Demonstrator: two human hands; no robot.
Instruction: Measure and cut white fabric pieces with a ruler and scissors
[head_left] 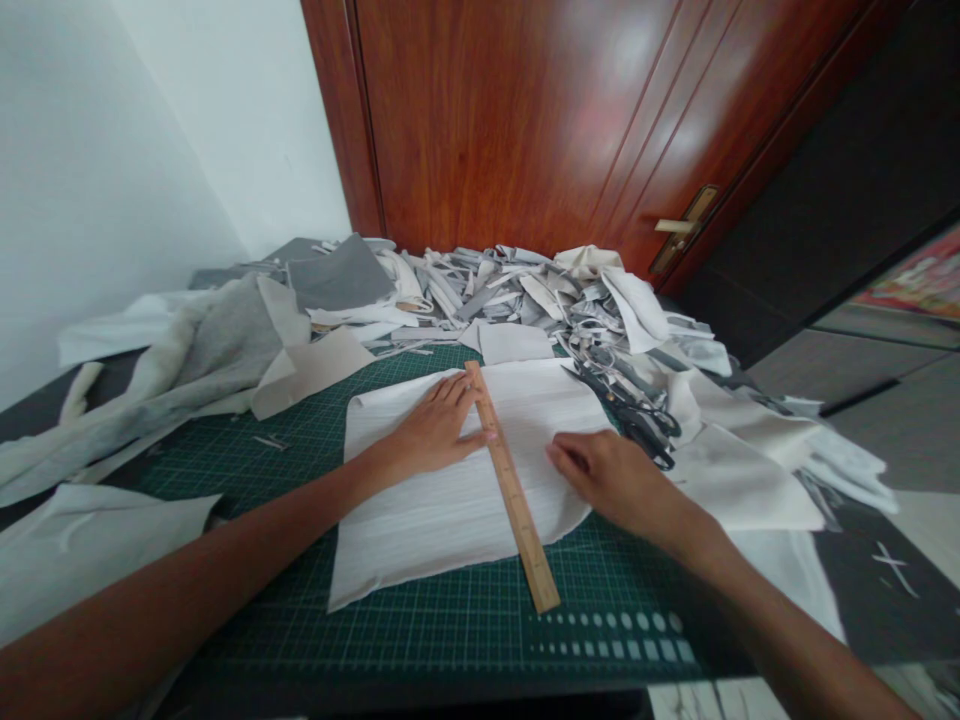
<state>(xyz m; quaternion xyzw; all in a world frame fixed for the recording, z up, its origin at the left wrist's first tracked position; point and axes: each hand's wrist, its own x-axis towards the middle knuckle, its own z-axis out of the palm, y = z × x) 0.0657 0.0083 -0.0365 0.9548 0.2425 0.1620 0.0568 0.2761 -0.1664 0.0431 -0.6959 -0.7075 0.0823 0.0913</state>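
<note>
A piece of white ribbed fabric (405, 530) lies on a green cutting mat (300, 640). Across it runs a wooden ruler (517, 500), its near end reaching past the fabric's lower edge. My left hand (439, 425) is spread flat on the fabric, with the fingertips and thumb against the ruler's left edge. To the right of the ruler, my right hand (600, 470) hovers over or rests on the fabric with its fingers curled and pinched; anything between them is hidden. Black scissors (637, 415) lie just beyond my right hand, by the fabric's right edge.
A heap of grey and white fabric scraps (487, 290) lines the back, against a brown wooden door (510, 120). Larger cloth pieces lie left (217, 350) and right (742, 480). A pale cloth (90, 540) sits near my left forearm.
</note>
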